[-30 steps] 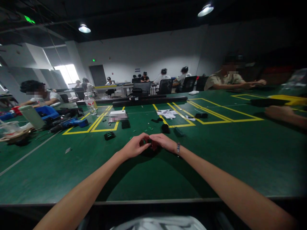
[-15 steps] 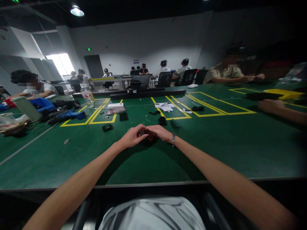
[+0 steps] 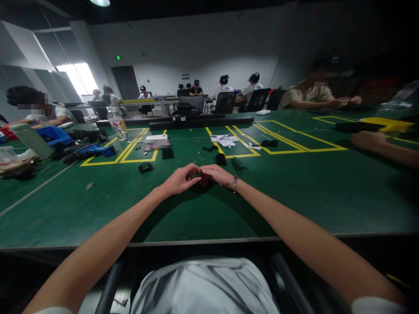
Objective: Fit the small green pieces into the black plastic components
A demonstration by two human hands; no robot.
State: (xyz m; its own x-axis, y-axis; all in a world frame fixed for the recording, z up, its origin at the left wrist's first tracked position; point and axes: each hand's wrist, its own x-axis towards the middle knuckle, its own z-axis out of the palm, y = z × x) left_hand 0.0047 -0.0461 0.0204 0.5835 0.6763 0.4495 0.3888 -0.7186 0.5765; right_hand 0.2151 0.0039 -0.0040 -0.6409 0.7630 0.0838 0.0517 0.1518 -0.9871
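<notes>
Left hand [image 3: 180, 179]: thumb and index finger curve into a ring, fingertips nearly together, pinching a small green piece [image 3: 199, 174]. Right hand [image 3: 220, 175]: fingers bent over and meeting the left fingertips; palm side hidden, can't tell how far they're open or what they hold. The piece sits between both hands' fingertips, mostly covered; can't tell if it touches the table [image 3: 203, 218]. Metal-look wristband [image 3: 235, 181] on the right wrist, behind the fingers.

Just beyond the fingertips, slightly left: tiny green bits [image 3: 179, 162] on the tabletop. Near, ahead-right: black block [image 3: 221, 159], with a dark see-through piece [image 3: 237, 163] beside it. Ahead-left: black case with green contents [image 3: 145, 168] and black slotted piece [image 3: 167, 153]. Farther ahead, left: white box [image 3: 156, 139], partly blurred. Farther ahead, right: crumpled white papers [image 3: 225, 140], then a pair of black parts [image 3: 269, 143].

Well left of the fingers: blue power tool [image 3: 94, 151], blue bin [image 3: 54, 136], clear bottle [image 3: 117, 125]. Well right: a co-worker's hand [image 3: 369, 142] near a yellow tray [image 3: 389, 124].
</notes>
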